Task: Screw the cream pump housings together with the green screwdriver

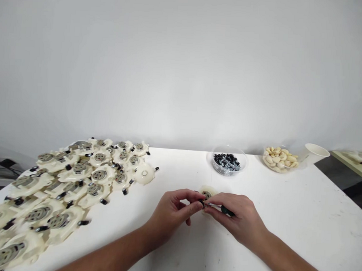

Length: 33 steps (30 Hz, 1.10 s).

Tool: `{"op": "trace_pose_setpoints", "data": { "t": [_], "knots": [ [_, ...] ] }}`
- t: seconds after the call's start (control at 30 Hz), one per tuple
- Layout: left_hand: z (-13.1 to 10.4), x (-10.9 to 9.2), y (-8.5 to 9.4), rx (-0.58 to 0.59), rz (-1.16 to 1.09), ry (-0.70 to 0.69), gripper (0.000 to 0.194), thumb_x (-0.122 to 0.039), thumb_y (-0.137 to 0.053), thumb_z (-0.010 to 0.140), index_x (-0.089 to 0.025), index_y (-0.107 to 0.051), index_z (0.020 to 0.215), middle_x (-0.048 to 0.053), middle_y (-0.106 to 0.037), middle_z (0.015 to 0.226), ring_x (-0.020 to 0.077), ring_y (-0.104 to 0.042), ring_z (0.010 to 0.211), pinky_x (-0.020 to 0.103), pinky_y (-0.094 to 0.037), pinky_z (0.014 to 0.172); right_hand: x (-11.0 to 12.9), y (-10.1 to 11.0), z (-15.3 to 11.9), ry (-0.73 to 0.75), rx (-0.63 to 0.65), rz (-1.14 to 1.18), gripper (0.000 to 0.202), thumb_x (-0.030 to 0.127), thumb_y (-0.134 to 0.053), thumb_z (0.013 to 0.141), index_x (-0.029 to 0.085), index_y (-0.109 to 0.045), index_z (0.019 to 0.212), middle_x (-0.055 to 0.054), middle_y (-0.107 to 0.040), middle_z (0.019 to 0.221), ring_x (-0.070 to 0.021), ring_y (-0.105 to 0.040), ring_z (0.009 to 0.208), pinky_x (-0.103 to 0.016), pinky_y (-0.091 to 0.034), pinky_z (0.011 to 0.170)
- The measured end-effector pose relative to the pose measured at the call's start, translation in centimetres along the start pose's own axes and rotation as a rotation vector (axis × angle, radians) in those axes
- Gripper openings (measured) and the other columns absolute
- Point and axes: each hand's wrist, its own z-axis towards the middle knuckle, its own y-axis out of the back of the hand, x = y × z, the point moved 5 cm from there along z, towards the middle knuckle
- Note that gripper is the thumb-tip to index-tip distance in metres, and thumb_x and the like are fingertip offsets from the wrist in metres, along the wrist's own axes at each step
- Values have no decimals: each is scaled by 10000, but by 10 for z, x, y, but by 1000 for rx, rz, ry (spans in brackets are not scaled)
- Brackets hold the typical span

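Observation:
A cream round housing with a grey metal motor [206, 194] in it lies on the white table, partly hidden behind both hands. My left hand [177, 208] pinches a small black part [201, 202] at the near side of the housing. In my right hand [236, 216] is a thin tool with a dark green handle [227, 211]; its metal shaft points left toward the black part. The fingertips of both hands nearly meet in front of the motor, and the tool's tip is too small to make out.
Many cream motor housings [100, 175] with black ends are piled on the left. At the back right of the table [285, 222] stand a clear bowl of black parts [227, 162], a bowl of cream pieces [279, 159] and a tilted paper cup [316, 154].

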Motion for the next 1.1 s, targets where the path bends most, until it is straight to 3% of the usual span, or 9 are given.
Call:
{"op": "trace_pose_setpoints", "data": {
  "t": [0.4, 0.87, 1.1],
  "knots": [
    [-1, -5, -3, 17, -5, 7, 305, -415, -779, 860, -198, -814, 1073, 38, -706, 835, 82, -534, 581, 214, -520, 527, 0, -1, -1, 21, 7, -10, 59, 271, -665, 1000, 247, -719, 1002, -9, -804, 849, -150, -746, 699, -246, -558, 639],
    [7, 6, -3, 82, -214, 52, 349, -382, -806, 849, -152, -796, 1111, 67, -708, 864, 117, -570, 680, 200, -546, 492, -2, 0, 1, -96, -4, 127, 156, 175, -716, 947, 267, -733, 1072, 15, -799, 918, -137, -737, 760, -232, -563, 688],
    [6, 3, -5, 80, -236, 83, 339, -373, -827, 821, -140, -806, 1066, 70, -716, 855, 110, -566, 652, 188, -527, 466, 0, -1, 2, -20, 12, 113, 133, 172, -726, 946, 251, -744, 1052, 9, -808, 908, -136, -744, 744, -233, -569, 682]
  ]
}}
